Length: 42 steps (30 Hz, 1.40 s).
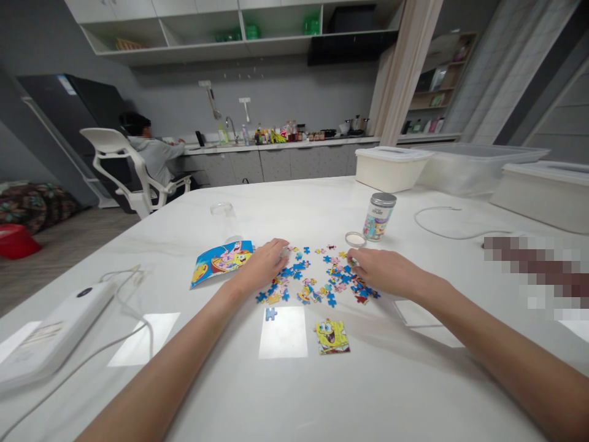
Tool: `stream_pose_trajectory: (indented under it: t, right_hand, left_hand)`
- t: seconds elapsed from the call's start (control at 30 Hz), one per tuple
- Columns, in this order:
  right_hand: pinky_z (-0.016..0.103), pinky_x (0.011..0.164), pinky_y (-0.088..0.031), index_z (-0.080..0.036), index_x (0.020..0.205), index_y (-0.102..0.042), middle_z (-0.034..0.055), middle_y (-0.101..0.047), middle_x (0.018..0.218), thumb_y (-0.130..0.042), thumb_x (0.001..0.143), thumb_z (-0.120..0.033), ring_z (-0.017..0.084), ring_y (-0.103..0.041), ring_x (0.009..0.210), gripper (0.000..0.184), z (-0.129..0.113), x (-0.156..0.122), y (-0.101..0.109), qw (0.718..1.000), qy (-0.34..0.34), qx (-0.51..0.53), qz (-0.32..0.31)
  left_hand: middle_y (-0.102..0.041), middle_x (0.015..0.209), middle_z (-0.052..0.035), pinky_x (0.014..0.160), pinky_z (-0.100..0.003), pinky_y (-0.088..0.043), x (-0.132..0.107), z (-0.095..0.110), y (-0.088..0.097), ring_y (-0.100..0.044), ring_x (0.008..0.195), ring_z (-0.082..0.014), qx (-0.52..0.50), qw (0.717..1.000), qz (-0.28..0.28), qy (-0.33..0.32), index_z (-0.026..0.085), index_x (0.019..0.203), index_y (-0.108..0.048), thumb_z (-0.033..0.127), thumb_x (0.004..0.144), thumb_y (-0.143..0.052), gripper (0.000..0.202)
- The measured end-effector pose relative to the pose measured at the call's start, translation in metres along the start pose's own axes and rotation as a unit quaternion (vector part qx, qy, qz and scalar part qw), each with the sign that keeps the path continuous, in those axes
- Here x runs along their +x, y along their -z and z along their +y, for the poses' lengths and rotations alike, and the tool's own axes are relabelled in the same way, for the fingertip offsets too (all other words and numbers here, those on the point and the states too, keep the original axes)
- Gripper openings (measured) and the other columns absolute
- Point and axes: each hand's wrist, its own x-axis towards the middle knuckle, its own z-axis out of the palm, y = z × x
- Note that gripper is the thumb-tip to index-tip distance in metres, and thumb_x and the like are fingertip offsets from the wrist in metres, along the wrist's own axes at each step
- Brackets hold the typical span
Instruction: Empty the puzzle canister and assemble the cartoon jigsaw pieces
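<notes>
The jigsaw pieces (pixel 313 276) lie flat in a loose scatter at the middle of the frame, spread thin across the worktop (pixel 368 393) where both hands can reach them. The left hand (pixel 262 267) rests on the scatter's left edge, its fingers curled down and drawn together; whether they hold anything, I cannot tell. The right hand (pixel 381 273) reaches in from the right, its fingertips closed up around something small and pale that is hard to make out. Just below lie a blue piece (pixel 271 314) and a small SpongeBob picture (pixel 332 337). To the left sits a glossy cartoon sheet (pixel 222 263), beyond it a clear glass (pixel 224 220). Upper right of the scatter, a round lid (pixel 355 239) lies beside a metal-capped jar (pixel 380 216), its cylinder printed with cartoons, and white lidded bins (pixel 393 169) line the far edge
</notes>
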Motion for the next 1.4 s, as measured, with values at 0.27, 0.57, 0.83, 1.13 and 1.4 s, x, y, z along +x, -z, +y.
stream_pose_trajectory:
  t: [0.27,0.57,0.83,1.13,1.4]
  right_hand:
    - [0.032,0.063,-0.038,-0.019,0.112,-0.057,0.0117,-0.070,0.105,-0.039,0.097,-0.022,0.028,-0.068,0.089,0.024,-0.001,0.000,0.001,1.000,-0.008,0.008,-0.007]
    - [0.032,0.064,-0.040,-0.020,0.111,-0.057,0.0120,-0.070,0.103,-0.040,0.096,-0.023,0.027,-0.068,0.089,0.023,0.000,0.001,-0.001,1.000,-0.014,0.018,-0.009]
    - [0.035,0.076,-0.046,-0.017,0.120,-0.056,0.0135,-0.066,0.113,-0.043,0.095,-0.022,0.025,-0.063,0.097,0.030,-0.003,0.000,0.000,0.987,0.038,0.118,0.106]
    - [0.025,0.057,-0.042,-0.017,0.096,-0.070,0.0036,-0.066,0.081,-0.060,0.086,-0.041,0.012,-0.055,0.067,0.027,-0.042,-0.008,0.006,0.750,0.170,0.639,-0.012]
    - [0.022,0.050,-0.035,-0.017,0.075,-0.063,-0.0014,-0.059,0.067,-0.073,0.076,-0.040,0.009,-0.048,0.058,0.025,-0.044,-0.011,0.007,0.686,0.132,0.714,-0.039]
  left_hand:
    - [-0.065,0.123,-0.0094,0.099,-0.036,-0.046,0.001,-0.001,0.003,-0.061,0.113,-0.0231,-0.049,0.999,-0.010,0.016,0.018,0.118,-0.058,0.029,0.097,-0.045,0.027]
    - [-0.070,0.095,-0.0021,0.081,-0.032,-0.052,0.001,-0.002,0.009,-0.066,0.090,-0.0189,-0.103,0.993,0.007,0.062,0.022,0.106,-0.057,0.023,0.087,-0.057,0.020]
    - [-0.069,0.084,-0.0001,0.075,-0.030,-0.051,-0.015,0.034,0.016,-0.064,0.079,-0.0153,-0.051,0.971,0.211,-0.099,0.020,0.099,-0.054,0.011,0.089,-0.056,0.013]
    - [-0.072,0.090,-0.0040,0.075,-0.030,-0.054,-0.042,0.073,0.022,-0.066,0.083,-0.0152,-0.026,0.901,0.290,-0.321,0.018,0.110,-0.058,0.009,0.095,-0.051,0.019]
    - [-0.071,0.098,-0.0054,0.076,-0.028,-0.057,-0.040,0.065,0.017,-0.067,0.090,-0.0150,-0.035,0.910,0.271,-0.313,0.018,0.113,-0.057,0.010,0.092,-0.060,0.023]
